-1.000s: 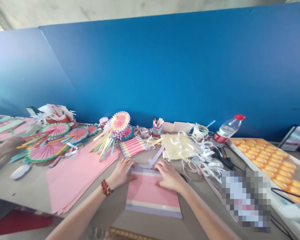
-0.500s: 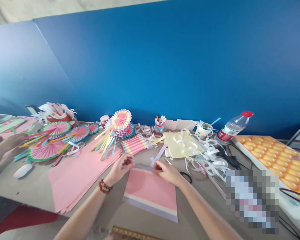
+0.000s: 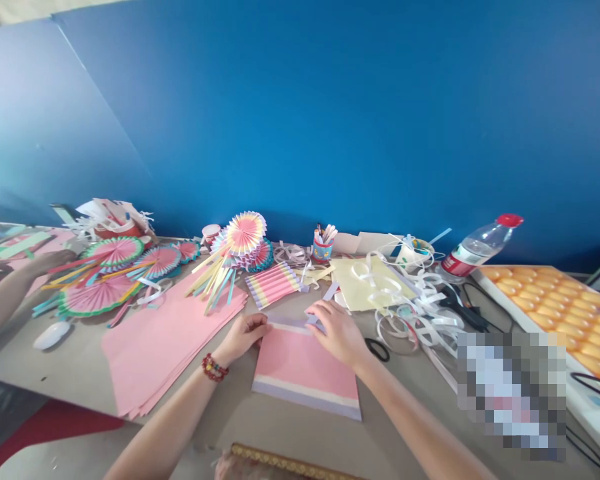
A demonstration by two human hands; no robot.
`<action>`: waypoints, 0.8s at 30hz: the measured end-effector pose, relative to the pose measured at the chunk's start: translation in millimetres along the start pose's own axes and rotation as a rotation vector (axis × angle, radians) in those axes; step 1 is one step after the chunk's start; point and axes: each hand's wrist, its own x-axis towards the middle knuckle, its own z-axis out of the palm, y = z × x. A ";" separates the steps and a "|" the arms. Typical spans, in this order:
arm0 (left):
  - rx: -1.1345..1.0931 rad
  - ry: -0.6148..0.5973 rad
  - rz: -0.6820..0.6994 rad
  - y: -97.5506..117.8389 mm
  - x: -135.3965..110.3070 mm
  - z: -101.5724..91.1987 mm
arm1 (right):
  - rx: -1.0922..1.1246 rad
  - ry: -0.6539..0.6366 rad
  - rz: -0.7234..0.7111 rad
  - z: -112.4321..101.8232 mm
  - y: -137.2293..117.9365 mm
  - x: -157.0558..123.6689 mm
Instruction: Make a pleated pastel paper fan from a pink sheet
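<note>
A pink paper sheet [image 3: 307,367] with white and lavender bands along its near and far edges lies on the table in front of me. My left hand [image 3: 243,337] has its fingers curled at the sheet's far left corner, thumb and forefinger pinching the edge. At the far right part of the same edge, my right hand [image 3: 334,331] is closed, with a bit of lavender paper showing beneath its fingers. Beyond the hands sits a pleated striped paper piece [image 3: 275,285]. Black scissor handles [image 3: 377,350] show to the right of my right hand.
Stacked pink sheets [image 3: 175,340], paper fans [image 3: 100,293] and a white mouse [image 3: 53,335] lie leftward. Behind are a pen cup [image 3: 323,247] and yellow paper [image 3: 373,290]. Curled white strips [image 3: 425,317], a bottle [image 3: 480,248] and a bubbly orange pad [image 3: 545,300] occupy the right. Another person's hand [image 3: 55,261] is far left.
My right hand has shifted slightly right and up, its fingers now covering more of the sheet's far edge. My left hand stays at the corner. The camera view has tilted slightly.
</note>
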 end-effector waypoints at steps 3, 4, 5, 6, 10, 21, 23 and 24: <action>0.013 -0.006 -0.002 -0.1 -2.4 3.7 | 0.089 -0.017 -0.108 11.8 -21.8 3.5; 0.025 -0.007 -0.001 0.5 -3.2 4.8 | 0.120 -0.037 -0.131 17.8 -27.2 4.9; 0.037 -0.009 0.000 1.4 -4.0 5.7 | 0.136 -0.051 -0.139 24.1 -31.1 6.1; 0.051 -0.013 0.004 2.8 -4.8 6.4 | 0.142 -0.056 -0.137 30.1 -33.7 7.0; 0.090 -0.055 0.042 10.5 -7.0 7.4 | 0.127 -0.039 -0.091 44.8 -34.2 7.0; 0.141 -0.080 0.074 14.3 -9.3 8.5 | 0.046 -0.037 -0.103 43.9 -35.8 4.3; 0.151 -0.073 0.074 14.1 -9.5 8.5 | 0.052 -0.037 -0.104 45.8 -36.0 5.5; 0.156 -0.071 0.074 14.2 -9.6 8.7 | 0.056 -0.039 -0.105 46.6 -35.8 6.0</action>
